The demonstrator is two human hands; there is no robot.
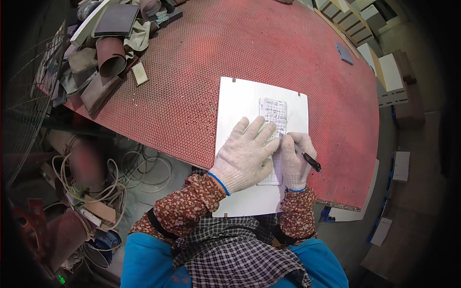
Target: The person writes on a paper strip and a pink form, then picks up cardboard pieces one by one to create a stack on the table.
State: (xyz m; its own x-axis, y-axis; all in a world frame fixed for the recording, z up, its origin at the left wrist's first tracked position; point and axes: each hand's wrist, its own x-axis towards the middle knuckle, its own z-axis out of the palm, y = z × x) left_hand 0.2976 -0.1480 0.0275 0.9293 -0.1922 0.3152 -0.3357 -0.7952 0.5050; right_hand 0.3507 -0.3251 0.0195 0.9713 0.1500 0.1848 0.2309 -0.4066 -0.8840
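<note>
A white board (pixel 240 101) with small notches along its ends lies on the red perforated mat at the table's near edge. On it rests a narrow paper form (pixel 273 108) with a printed grid and handwriting. My left hand (pixel 247 153), in a white knit glove, lies flat over the form with its fingers spread, hiding part of it. Beside it, my right hand (pixel 296 156), gloved alike, grips a black pen (pixel 311 162). The pen's tip end is near the form's right edge, partly hidden by the fingers.
Sanding belts, a rolled brown abrasive sheet (pixel 111 56) and blocks are heaped at the table's far left. A grey pad (pixel 344 53) lies at the far right. White cables (pixel 115 177) tangle below the left edge. White panels (pixel 391 72) stand beyond the right side.
</note>
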